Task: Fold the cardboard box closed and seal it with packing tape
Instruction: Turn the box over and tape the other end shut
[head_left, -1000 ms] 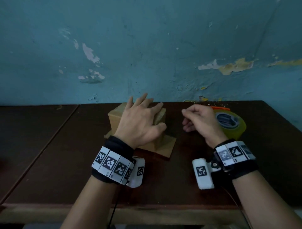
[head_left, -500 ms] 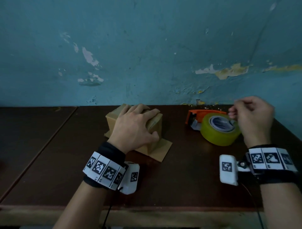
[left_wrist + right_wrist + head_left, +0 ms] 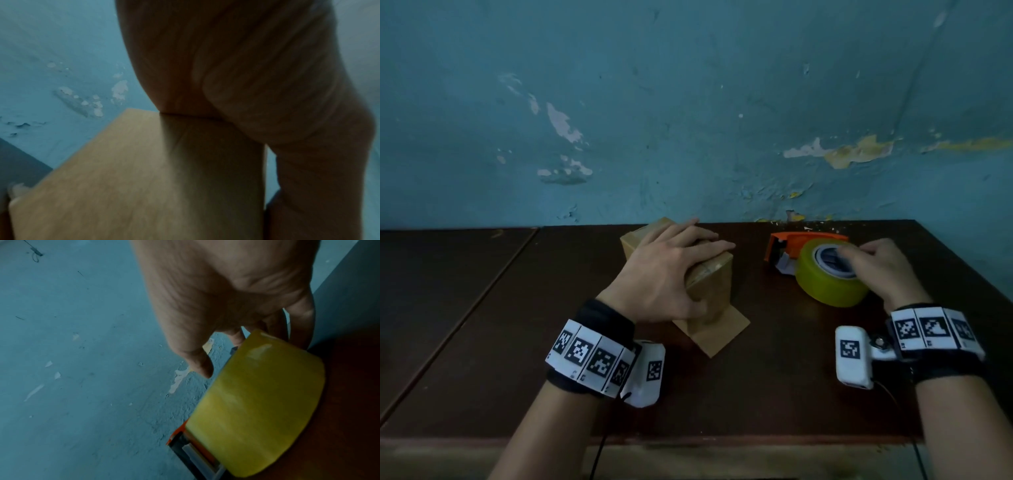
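Standing on the dark wooden surface (image 3: 482,342), near its far edge, the box (image 3: 714,284) has its top flaps folded down under the flat left hand (image 3: 667,274), fingers straight on top. One bottom flap lies out in front. Well to the right, the right hand (image 3: 876,267) curls onto the tape roll (image 3: 825,284) in its orange dispenser (image 3: 787,245). Behind is a blue wall (image 3: 688,102) with peeling paint.
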A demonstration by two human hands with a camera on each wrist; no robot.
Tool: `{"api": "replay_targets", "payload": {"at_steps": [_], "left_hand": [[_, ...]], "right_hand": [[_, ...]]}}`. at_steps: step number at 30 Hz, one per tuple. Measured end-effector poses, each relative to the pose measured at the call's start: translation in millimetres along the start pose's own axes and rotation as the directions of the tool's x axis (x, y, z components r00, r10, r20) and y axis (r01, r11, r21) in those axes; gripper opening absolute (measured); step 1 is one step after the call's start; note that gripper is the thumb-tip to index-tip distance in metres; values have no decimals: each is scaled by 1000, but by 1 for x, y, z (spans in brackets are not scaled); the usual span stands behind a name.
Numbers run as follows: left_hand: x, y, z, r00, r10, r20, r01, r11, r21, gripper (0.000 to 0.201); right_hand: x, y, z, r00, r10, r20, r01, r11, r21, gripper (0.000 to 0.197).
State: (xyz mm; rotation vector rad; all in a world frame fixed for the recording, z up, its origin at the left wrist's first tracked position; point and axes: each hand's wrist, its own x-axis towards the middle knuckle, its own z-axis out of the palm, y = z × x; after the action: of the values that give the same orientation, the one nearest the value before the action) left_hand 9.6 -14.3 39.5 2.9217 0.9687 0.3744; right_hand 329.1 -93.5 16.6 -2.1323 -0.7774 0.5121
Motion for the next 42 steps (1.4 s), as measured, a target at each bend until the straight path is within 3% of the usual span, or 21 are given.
{"api": "replay_targets", "payload": {"at_steps": [4, 9, 15, 18, 21, 27, 30, 33, 37, 42], "left_hand": [[-1, 1, 0, 1000, -4, 23, 3, 1000, 19, 96], [2, 1, 0, 1000, -26, -9, 26, 999, -32, 73], [5, -1, 2, 1000, -17, 11, 16, 999, 36, 96], [1, -6, -2, 989, -146, 6, 146, 989, -16, 114], [-4, -12, -6, 981, -178, -77, 168, 979, -113, 105], [-1, -9, -4, 994, -73, -86, 69, 996, -49, 90], [-4, -7, -2, 976, -206, -76, 201, 977, -70, 88], [-7, -10, -1, 949, -316, 20, 312, 924, -222, 100], [-11, -14, -2, 982, -181, 51, 187, 910, -369, 104], [-8, -5, 2, 999, -30, 22, 36, 888, -458, 101]], "right_hand": [[-2, 0, 2, 999, 22, 27, -22, 1000, 2, 37], [0, 1, 0, 999, 45, 12, -44, 998, -52, 41], [4, 4, -4, 991, 129, 28, -118, 962, -247, 39], [3, 2, -6, 992, 129, 15, -120, 954, -276, 33], [3, 1, -10, 996, 90, -21, -93, 959, -269, 31], [1, 4, -8, 997, -4, -83, -1, 998, -61, 22], [0, 5, -3, 996, -22, -83, 33, 990, 138, 40], [-2, 3, 1, 994, -63, -86, 88, 940, 330, 59], [-6, -5, 7, 980, -157, -118, 197, 811, 551, 52], [-19, -16, 10, 942, -324, -85, 287, 653, 701, 27]]}}
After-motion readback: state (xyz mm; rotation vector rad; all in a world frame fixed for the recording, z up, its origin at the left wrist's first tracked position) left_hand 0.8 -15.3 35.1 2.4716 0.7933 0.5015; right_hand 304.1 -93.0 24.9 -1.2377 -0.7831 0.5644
